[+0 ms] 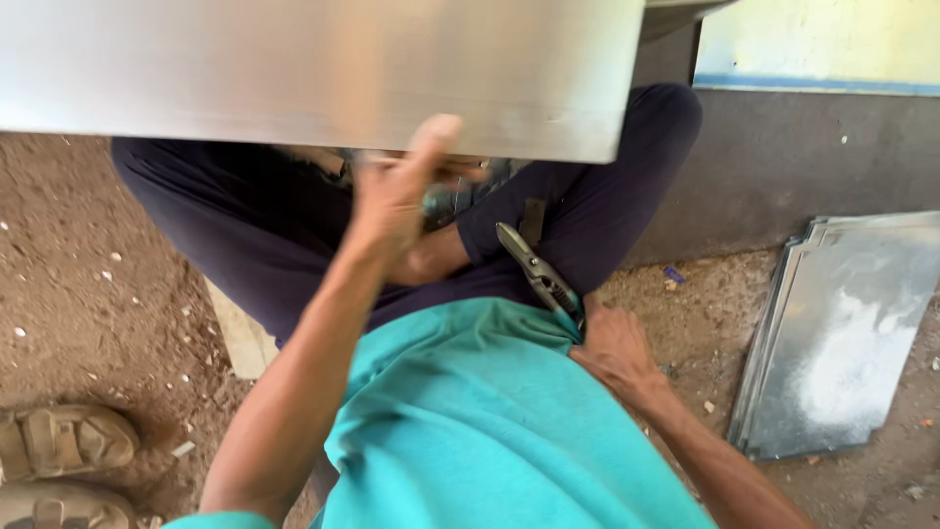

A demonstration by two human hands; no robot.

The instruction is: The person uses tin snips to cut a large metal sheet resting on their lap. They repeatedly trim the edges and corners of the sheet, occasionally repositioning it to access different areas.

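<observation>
Bare dirt ground [88, 255] and a grey wall [783, 157] surround a seated person in a teal shirt [490, 421]. A large steel sheet [313, 69] lies flat across the top, its long axis running left to right. The left hand [397, 196] reaches up from below, fingers closed on the sheet's near edge. Below and right of the sheet, the right hand [612, 353] grips tin snips [539, 274], blades angled toward the sheet. Stacked metal sheets [842, 333] lie far right; sandals [64, 460] lower left.
</observation>
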